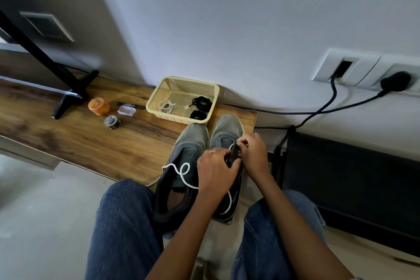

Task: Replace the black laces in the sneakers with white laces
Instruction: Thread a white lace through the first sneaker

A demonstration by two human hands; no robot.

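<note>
Two grey sneakers stand side by side on the wooden shelf, toes toward the wall. The left sneaker (188,143) has no lace in its eyelets. A white lace (181,171) trails across it and over the right sneaker (225,129). My left hand (216,170) grips the right sneaker's dark tongue and side. My right hand (252,152) pinches the white lace's end at an eyelet. A beige basket (205,88) behind the sneakers holds black laces (201,102) and another white lace (166,105).
On the shelf (127,141) to the left lie an orange jar (98,106), a tape roll (112,122), a clear small box (126,111) and a pen (129,104). A black stand foot (68,98) is farther left. Black cables (318,110) run to wall sockets on the right.
</note>
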